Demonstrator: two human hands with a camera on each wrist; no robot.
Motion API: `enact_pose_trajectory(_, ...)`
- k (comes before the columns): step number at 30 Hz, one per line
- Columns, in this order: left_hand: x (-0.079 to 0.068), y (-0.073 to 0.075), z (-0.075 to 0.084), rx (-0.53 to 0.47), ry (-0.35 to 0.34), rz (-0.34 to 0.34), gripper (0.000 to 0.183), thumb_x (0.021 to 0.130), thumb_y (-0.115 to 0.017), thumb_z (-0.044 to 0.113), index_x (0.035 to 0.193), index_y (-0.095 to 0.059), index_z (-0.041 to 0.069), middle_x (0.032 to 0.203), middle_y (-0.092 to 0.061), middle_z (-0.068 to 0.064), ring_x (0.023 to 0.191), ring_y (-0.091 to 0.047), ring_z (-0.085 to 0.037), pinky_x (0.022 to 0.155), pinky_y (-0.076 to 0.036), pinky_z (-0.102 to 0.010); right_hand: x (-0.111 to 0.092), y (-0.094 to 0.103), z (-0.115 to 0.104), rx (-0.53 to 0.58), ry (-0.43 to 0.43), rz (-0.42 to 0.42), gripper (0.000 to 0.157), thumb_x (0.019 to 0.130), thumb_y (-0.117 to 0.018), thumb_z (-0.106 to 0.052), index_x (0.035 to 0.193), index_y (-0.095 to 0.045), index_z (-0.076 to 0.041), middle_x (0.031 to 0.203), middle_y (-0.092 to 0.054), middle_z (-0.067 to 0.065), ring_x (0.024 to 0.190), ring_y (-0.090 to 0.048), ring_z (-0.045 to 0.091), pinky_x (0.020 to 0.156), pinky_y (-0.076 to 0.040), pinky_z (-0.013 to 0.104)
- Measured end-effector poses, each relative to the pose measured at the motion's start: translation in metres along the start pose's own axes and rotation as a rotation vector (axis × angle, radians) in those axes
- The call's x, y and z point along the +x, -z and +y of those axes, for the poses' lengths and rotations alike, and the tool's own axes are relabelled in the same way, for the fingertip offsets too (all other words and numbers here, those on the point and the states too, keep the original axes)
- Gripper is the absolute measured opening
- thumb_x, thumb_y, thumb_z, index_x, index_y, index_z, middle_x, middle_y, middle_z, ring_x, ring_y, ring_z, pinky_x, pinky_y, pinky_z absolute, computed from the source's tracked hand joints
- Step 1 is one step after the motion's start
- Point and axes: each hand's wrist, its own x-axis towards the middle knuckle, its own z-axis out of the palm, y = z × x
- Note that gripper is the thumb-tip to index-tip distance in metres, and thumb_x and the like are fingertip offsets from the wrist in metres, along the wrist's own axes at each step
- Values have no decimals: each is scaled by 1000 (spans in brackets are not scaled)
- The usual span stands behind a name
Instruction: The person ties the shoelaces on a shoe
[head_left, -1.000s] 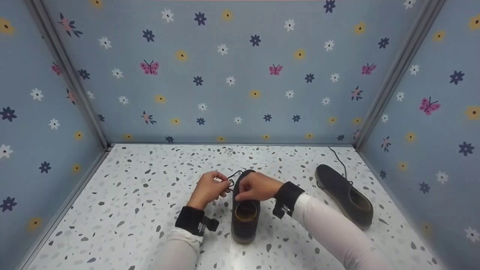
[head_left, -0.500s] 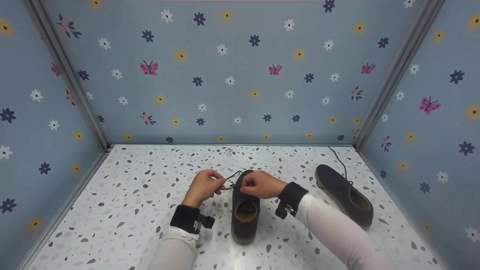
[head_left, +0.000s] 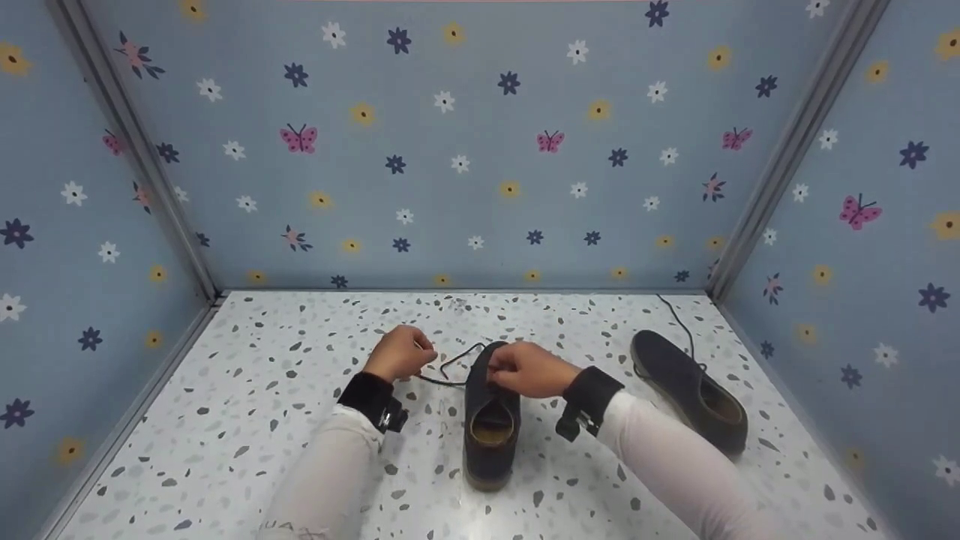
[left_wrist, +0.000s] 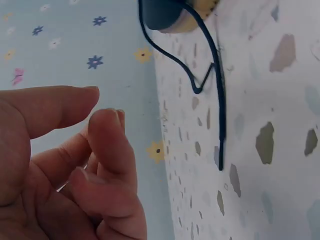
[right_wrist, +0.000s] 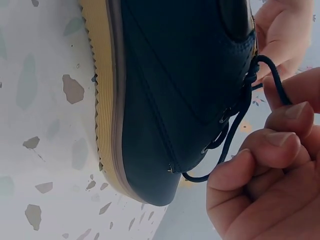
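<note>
Blue flowered walls (head_left: 480, 206) rise around the speckled white surface (head_left: 187, 465) before us. We see a dark shoe (head_left: 489, 461) upright near the middle, toe toward the back wall, and a second shoe (head_left: 671, 375) well apart, right. Our right hand (head_left: 532, 370), over the first shoe's front, pinches one lace (right_wrist: 276, 77) between thumb and fingers. Our left hand (head_left: 397, 355) hangs beside that shoe, thumb and fingertips slightly parted, holding nothing; another lace end (left_wrist: 221, 110) trails near it.

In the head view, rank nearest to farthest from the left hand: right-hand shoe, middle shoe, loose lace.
From the left hand:
1. Loose lace, just right.
2. Middle shoe, past the lace.
3. Right-hand shoe, far right.
</note>
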Motion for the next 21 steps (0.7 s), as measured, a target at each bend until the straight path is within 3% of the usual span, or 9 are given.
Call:
enact_pose_trajectory(6, 11, -10, 5, 179, -41, 5, 16, 92, -75, 21, 84, -76, 7, 84, -74, -6, 67, -60, -16, 66, -49, -32, 0, -1, 1, 18, -8, -2, 17, 101, -64, -21, 89, -71, -11, 74, -59, -10, 66, -53, 5, 63, -45, 23)
enact_pose_trajectory(10, 20, -22, 8, 278, -20, 2, 22, 89, -72, 17, 69, -65, 10, 72, -63, -1, 64, -53, -19, 63, -44, -34, 0, -1, 3, 24, -17, -5, 27, 105, -62, -28, 84, -69, -11, 71, -54, -10, 64, -50, 7, 62, -42, 24)
enact_pose_trajectory(15, 28, -40, 9, 377, 22, 1, 13, 89, -73, 13, 79, -66, 9, 80, -69, -7, 70, -57, -23, 69, -51, -41, 0, -2, 4, 39, -28, -9, 36, 107, -57, -36, 81, -65, -13, 69, -49, -9, 62, -48, 8, 62, -40, 24)
enact_pose_trajectory(18, 27, -48, 10, 416, -4, 10, 4, 90, -70, 8, 87, -71, 5, 95, -77, -14, 82, -68, -29, 80, -57, -47, 0, -3, 4, 43, -30, -3, 36, 108, -57, -36, 80, -64, -14, 69, -50, -9, 62, -48, 7, 62, -41, 24)
enact_pose_trajectory(21, 25, -52, 12, 437, -30, 14, 8, 91, -64, 3, 90, -72, 3, 105, -78, -19, 95, -73, -35, 88, -59, -52, 1, -3, 5, 41, -37, 6, 34, 107, -58, -34, 81, -66, -14, 69, -52, -9, 63, -50, 7, 63, -42, 24)
